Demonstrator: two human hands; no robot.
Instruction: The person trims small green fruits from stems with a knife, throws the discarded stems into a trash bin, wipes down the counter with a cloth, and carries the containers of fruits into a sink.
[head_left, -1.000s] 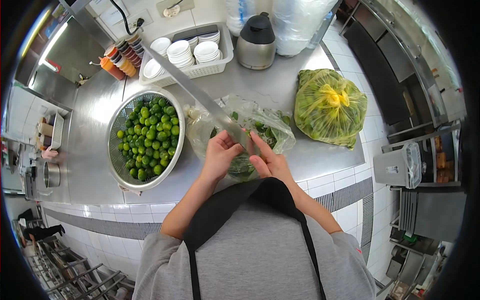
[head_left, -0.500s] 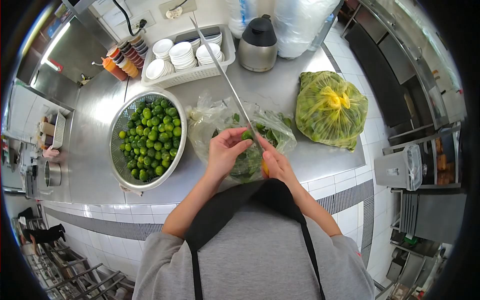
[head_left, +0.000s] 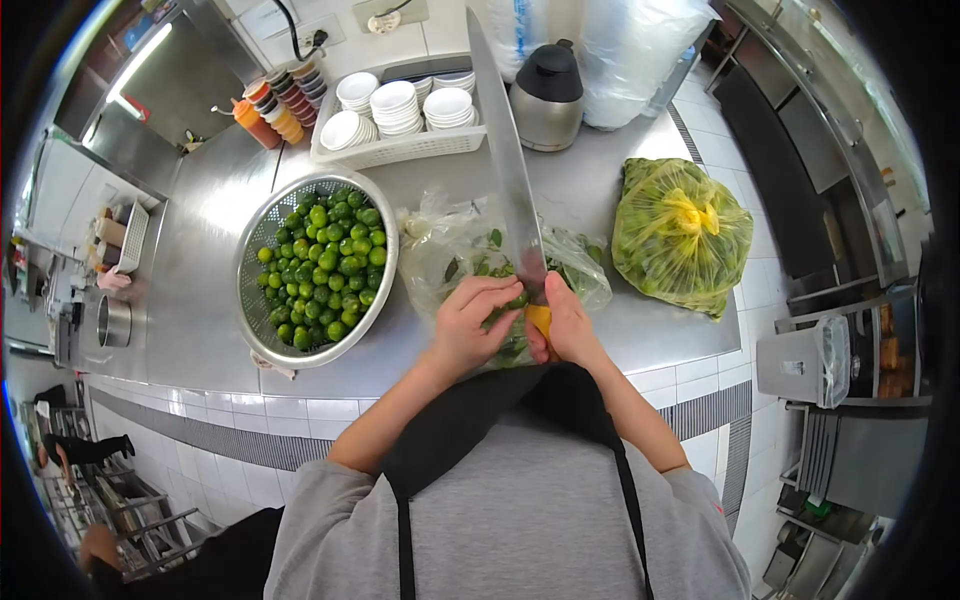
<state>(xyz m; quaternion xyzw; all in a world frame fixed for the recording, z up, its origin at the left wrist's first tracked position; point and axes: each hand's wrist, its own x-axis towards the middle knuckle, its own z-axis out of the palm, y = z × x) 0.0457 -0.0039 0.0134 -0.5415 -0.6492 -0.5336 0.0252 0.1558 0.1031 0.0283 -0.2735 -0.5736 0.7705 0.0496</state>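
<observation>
By the right hand [head_left: 568, 325], a knife [head_left: 512, 160] is gripped at its yellow handle, the blade being pointed toward the back edge of the bench [head_left: 190, 310]. By the left hand [head_left: 475, 320], a green lime [head_left: 519, 299], partly hidden, is pinched just beside the blade. Underneath, an open bag [head_left: 425, 250] with leaves is spread near the front edge. A tied bag [head_left: 683, 240] is placed near the right edge.

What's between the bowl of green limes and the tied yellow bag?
In the head view, a clear plastic bag with leaves lies between them, with the hands and knife over it.
</observation>
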